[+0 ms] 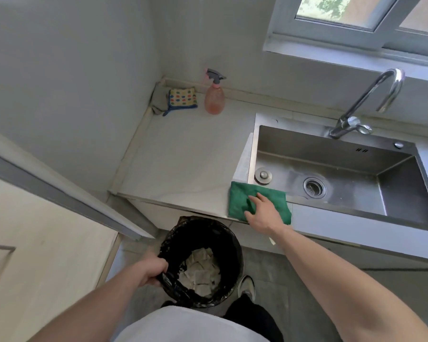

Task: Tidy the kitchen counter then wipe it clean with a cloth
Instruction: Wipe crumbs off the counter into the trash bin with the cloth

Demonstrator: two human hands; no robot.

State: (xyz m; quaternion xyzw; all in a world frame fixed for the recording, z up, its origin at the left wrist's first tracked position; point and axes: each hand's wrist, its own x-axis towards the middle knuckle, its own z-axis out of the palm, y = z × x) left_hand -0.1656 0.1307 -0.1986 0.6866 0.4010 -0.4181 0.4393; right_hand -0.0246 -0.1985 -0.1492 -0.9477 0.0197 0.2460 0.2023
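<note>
While the person is standing at the counter's near edge, the left hand (153, 270) is gripping the rim of a round bin lined with a black plastic bag (200, 261), fingers curled round the liner, holding it just below the counter edge. Pale crumpled scraps are lying in the bottom of the bin, so the tidying part is looking largely done, with rubbish apparently gathered into it.

Further out, the right hand (262, 211) is lying flat, fingers straight and spread, pressing on a folded green microfibre cloth (240, 201) that is sitting at the front corner of the pale stone kitchen counter (183, 154), its right side reaching the lip of the stainless steel sink (331, 169). Wiping is seemingly underway or just starting here; I cannot tell how much of the surface has been covered.

Beside the sink's left rim a thin white sheet (245, 156) is lying on the counter, possibly something left to clear. Beyond that the broad middle of the counter is showing no loose items.

At the far corner, a pink translucent spray bottle with a grey trigger (215, 97) is standing upright near the wall, and a spotted yellow sponge cloth with blue edging (182, 98) is resting just beside it on a grey rag. A curved chrome tap (371, 102) is rising behind the sink.
</note>
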